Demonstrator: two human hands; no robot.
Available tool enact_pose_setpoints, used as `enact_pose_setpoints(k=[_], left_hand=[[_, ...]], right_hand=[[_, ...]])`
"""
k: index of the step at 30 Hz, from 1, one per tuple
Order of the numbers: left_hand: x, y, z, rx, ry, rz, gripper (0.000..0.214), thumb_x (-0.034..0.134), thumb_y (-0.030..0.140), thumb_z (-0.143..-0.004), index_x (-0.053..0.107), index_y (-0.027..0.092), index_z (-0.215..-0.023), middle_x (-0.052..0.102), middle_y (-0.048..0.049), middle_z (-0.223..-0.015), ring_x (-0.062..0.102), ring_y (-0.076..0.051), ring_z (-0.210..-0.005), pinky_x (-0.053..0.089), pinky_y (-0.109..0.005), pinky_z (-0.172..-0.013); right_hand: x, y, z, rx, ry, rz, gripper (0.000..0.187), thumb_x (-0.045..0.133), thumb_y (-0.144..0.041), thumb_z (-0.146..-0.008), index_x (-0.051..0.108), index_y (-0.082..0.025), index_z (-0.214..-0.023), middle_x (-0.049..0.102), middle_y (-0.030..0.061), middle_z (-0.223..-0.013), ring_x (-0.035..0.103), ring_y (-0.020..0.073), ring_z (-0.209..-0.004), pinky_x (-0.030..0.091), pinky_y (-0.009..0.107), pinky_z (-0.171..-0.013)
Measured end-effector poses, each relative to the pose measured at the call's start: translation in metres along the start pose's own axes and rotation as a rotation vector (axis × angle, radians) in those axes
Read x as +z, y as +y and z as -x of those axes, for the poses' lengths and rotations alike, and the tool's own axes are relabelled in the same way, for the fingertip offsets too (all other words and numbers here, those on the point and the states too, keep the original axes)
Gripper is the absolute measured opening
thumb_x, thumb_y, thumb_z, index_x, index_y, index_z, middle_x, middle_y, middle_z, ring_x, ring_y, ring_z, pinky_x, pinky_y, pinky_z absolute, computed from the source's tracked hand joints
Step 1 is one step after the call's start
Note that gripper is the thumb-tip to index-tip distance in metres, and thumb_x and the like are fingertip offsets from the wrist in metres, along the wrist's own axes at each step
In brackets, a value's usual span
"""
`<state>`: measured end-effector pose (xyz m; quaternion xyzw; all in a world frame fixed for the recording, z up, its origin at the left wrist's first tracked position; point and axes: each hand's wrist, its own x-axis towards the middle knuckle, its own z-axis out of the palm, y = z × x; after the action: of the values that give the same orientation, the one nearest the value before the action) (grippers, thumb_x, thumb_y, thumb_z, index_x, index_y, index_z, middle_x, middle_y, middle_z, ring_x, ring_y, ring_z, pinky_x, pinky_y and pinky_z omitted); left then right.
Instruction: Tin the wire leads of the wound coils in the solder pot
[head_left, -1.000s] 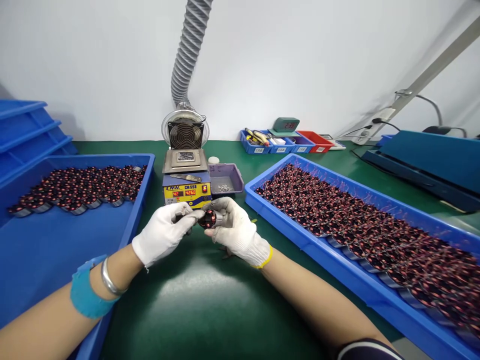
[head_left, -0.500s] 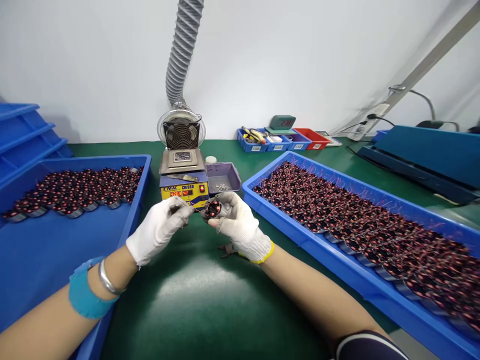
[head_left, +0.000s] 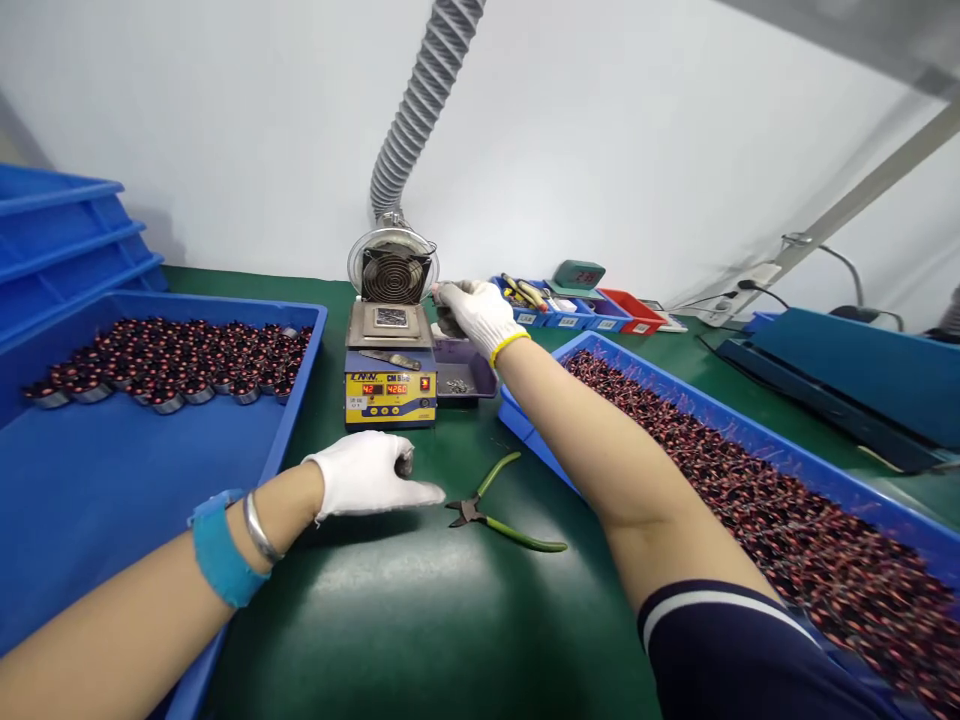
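Observation:
My left hand (head_left: 371,475), in a white glove, hovers over the green table with the thumb stretched out and the fingers curled apart from it, holding nothing. Just right of its thumb lie cutting pliers (head_left: 469,510) with green handles, jaws toward the hand. My gloved right hand (head_left: 472,312) reaches to the right side of the solder pot (head_left: 390,345), above a purple bin (head_left: 480,368) with small metal bits. Its fingers are closed round the wire-wound motor part seen in it earlier, now almost wholly hidden by the glove.
A blue tray (head_left: 319,345) with wire-wound parts stands at left, another blue tray (head_left: 525,425) full of such parts at right. Stacked blue trays (head_left: 71,240), small bins (head_left: 630,312), a clock (head_left: 579,274) and an exhaust hose (head_left: 427,90) are farther back.
My right hand has moved forward and up with the motor part, away from my left hand. My left hand has let go of the part's wire and opened lower down. The pliers are now uncovered.

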<state>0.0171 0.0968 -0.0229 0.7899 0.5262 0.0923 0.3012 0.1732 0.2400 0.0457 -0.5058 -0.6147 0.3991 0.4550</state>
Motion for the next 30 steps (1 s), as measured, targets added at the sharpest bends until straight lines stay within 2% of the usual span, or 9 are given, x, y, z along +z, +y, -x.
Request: enact_pose_setpoints(k=[2,4,7,9,15,20,24,26,30], left_hand=[[-0.003,-0.003,-0.002,0.009,0.113,0.100,0.047,0.056,0.068,-0.062,0.059,0.021,-0.066,0.061,-0.0016,-0.060,0.054,-0.019,-0.056,0.035,-0.027,-0.051],[-0.008,-0.006,-0.004,0.039,0.333,0.308,0.045,0.048,0.063,-0.073,0.058,0.019,-0.072,0.061,-0.0018,-0.066,0.057,-0.018,-0.063,0.038,-0.027,-0.057],[-0.015,-0.010,-0.006,0.076,0.718,0.665,0.046,0.038,0.058,-0.082,0.056,0.017,-0.090,0.063,-0.0044,-0.085,0.059,-0.018,-0.076,0.044,-0.028,-0.066],[-0.017,-0.011,-0.006,0.105,0.841,0.762,0.047,0.038,0.057,-0.083,0.053,0.016,-0.102,0.062,-0.0062,-0.097,0.060,-0.018,-0.086,0.046,-0.029,-0.074],[-0.010,-0.003,0.002,0.250,0.622,0.591,0.022,0.057,0.038,-0.076,0.059,0.017,-0.081,0.063,-0.0011,-0.078,0.058,-0.015,-0.075,0.044,-0.026,-0.072],[-0.008,0.000,0.001,0.135,0.764,0.688,0.015,0.055,0.031,-0.076,0.059,0.017,-0.072,0.061,0.0009,-0.067,0.056,-0.013,-0.068,0.044,-0.023,-0.067],[-0.013,-0.005,-0.001,0.056,0.873,0.849,0.024,0.057,0.040,-0.075,0.056,0.017,-0.069,0.056,0.0018,-0.059,0.052,-0.012,-0.056,0.044,-0.023,-0.055],[-0.012,-0.006,0.001,0.104,0.747,0.928,0.036,0.052,0.052,-0.077,0.056,0.016,-0.074,0.059,-0.0009,-0.063,0.054,-0.013,-0.055,0.044,-0.024,-0.052],[-0.006,0.004,0.010,0.084,0.213,0.964,0.041,0.054,0.057,-0.074,0.056,0.016,-0.071,0.059,-0.0031,-0.062,0.054,-0.014,-0.052,0.043,-0.025,-0.048]], right_hand=[[0.004,-0.006,-0.010,-0.036,-0.026,0.058,0.032,0.064,-0.044,-0.071,0.056,-0.013,-0.072,0.054,-0.0005,-0.054,0.049,0.0075,-0.046,0.042,0.021,-0.047],[0.010,-0.009,-0.005,-0.078,-0.086,0.029,0.029,0.064,-0.041,-0.072,0.056,-0.013,-0.073,0.054,-0.0003,-0.056,0.048,0.0071,-0.045,0.041,0.020,-0.045],[0.017,-0.007,0.027,-0.115,-0.227,-0.103,0.027,0.068,-0.032,-0.067,0.058,-0.014,-0.084,0.059,0.0001,-0.067,0.052,0.0078,-0.051,0.044,0.020,-0.047],[0.019,-0.001,0.059,-0.108,-0.283,-0.207,0.036,0.072,-0.024,-0.060,0.057,-0.016,-0.091,0.062,0.0004,-0.078,0.056,0.0094,-0.060,0.048,0.021,-0.054],[0.015,0.026,0.132,0.009,-0.348,-0.369,0.044,0.073,-0.015,-0.055,0.054,-0.018,-0.095,0.062,0.0009,-0.087,0.059,0.0118,-0.069,0.050,0.022,-0.054],[0.001,0.036,0.146,0.004,-0.301,-0.426,0.047,0.076,-0.014,-0.052,0.054,-0.019,-0.094,0.060,0.0019,-0.089,0.057,0.0100,-0.067,0.048,0.018,-0.049],[-0.007,0.038,0.147,-0.031,-0.245,-0.475,0.048,0.076,-0.016,-0.052,0.053,-0.020,-0.094,0.060,0.0012,-0.085,0.058,0.0109,-0.069,0.050,0.020,-0.052],[-0.006,0.039,0.148,-0.033,-0.226,-0.479,0.049,0.077,-0.019,-0.053,0.052,-0.020,-0.095,0.060,0.0013,-0.084,0.059,0.0117,-0.068,0.051,0.022,-0.053],[-0.004,0.038,0.150,-0.039,-0.230,-0.449,0.050,0.077,-0.023,-0.054,0.052,-0.020,-0.096,0.061,0.0033,-0.089,0.061,0.0158,-0.076,0.052,0.026,-0.058]])
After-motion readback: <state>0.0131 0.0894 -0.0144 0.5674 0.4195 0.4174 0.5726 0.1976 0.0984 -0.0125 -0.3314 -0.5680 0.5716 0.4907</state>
